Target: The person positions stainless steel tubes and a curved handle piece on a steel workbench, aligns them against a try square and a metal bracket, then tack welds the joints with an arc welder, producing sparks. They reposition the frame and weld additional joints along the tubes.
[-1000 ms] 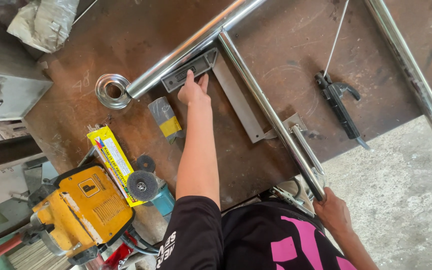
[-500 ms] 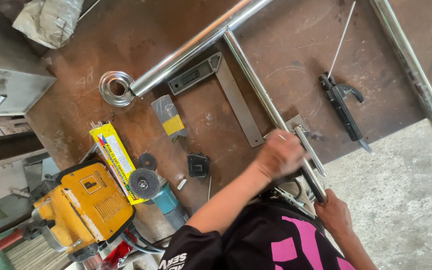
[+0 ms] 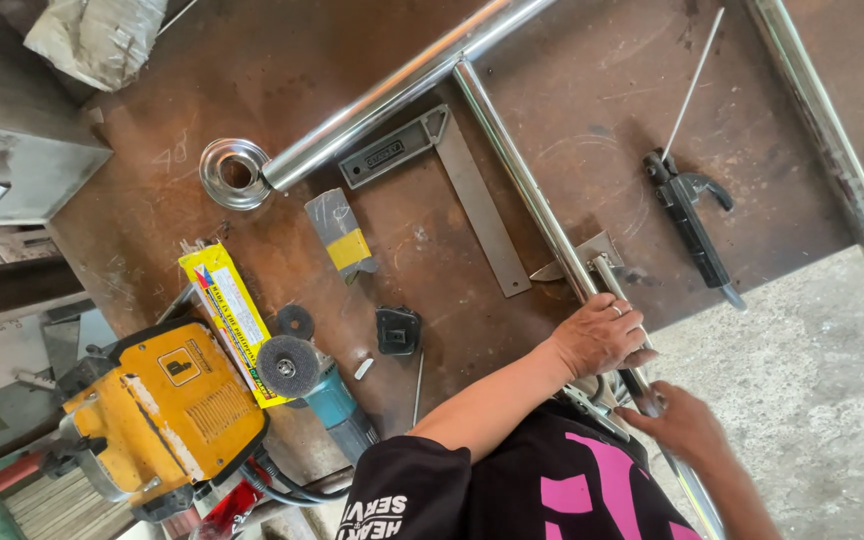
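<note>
Both hands are wrapped around the same shiny steel tube [image 3: 522, 175], the one that runs down across the rusty brown worktable [image 3: 282, 70] toward the person. Left hand [image 3: 602, 335] is closed over it near the table's edge, fingers curled round the pipe, a ring showing on one finger. Right hand [image 3: 682, 425] grips lower down, past the table edge and close to the body, also closed on the tube. Between and beside the two hands sits a locking clamp [image 3: 597, 265] with a flat metal jaw plate, right against the pipe; how it bites cannot be made out.

That tube meets a second, longer steel pipe [image 3: 392, 90] at its top end, forming a T. At the end of the long pipe lies a round steel flange ring [image 3: 232, 172]. A metal try square [image 3: 452, 180] rests flat in the corner of the T, just beside the gripped tube. On the other side, well apart, lies a black welding torch [image 3: 687, 215] with a thin filler rod [image 3: 692, 85]. Another tube [image 3: 832, 150] crosses the far edge.

Left of the hands: a small black block [image 3: 398, 330], a teal angle grinder [image 3: 307, 375], a yellow box [image 3: 230, 320], and a yellow machine [image 3: 167, 405] off the table.
</note>
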